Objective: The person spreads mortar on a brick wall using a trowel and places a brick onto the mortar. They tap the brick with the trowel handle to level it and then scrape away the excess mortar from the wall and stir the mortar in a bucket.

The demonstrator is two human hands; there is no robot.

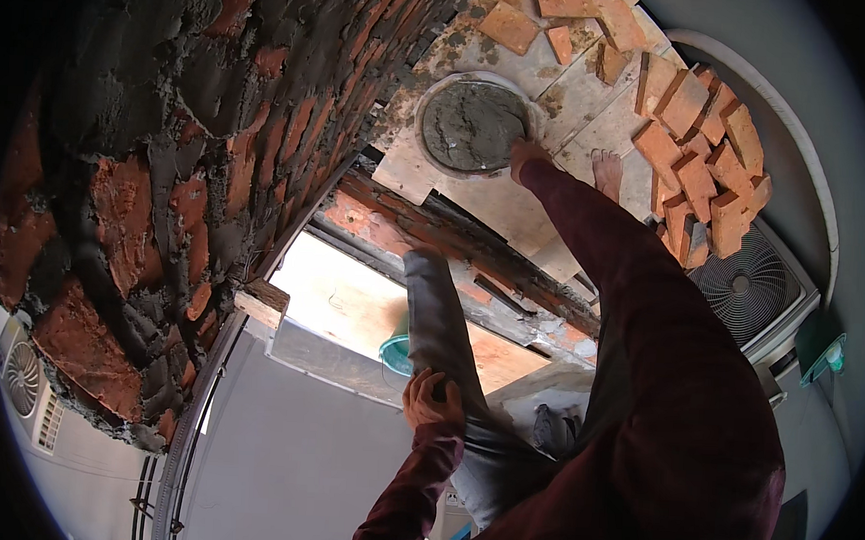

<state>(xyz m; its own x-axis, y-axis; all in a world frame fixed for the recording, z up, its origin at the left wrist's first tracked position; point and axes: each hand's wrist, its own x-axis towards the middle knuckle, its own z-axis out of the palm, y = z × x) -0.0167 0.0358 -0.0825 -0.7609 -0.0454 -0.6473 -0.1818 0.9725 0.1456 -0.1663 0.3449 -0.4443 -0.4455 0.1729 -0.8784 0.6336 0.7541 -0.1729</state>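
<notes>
My right hand point(529, 158) reaches to the right rim of a round bucket of wet grey mortar point(468, 122); its fingers are closed, and what they grip is hidden. My left hand point(432, 400) rests at my trousered leg point(435, 318) with curled fingers around something dark that I cannot make out. A rough brick wall point(135, 218) smeared with grey mortar rises on the left. My bare foot point(607, 170) is on the pale boards point(574, 131) to the right of the bucket.
Loose bricks point(693, 166) are piled at the right, with broken pieces point(511, 27) behind the bucket. An outdoor fan unit point(741, 283) stands below the pile. A drop below the ledge shows a plywood board point(325, 294) and green bucket point(395, 355). Another fan unit point(22, 378) is at lower left.
</notes>
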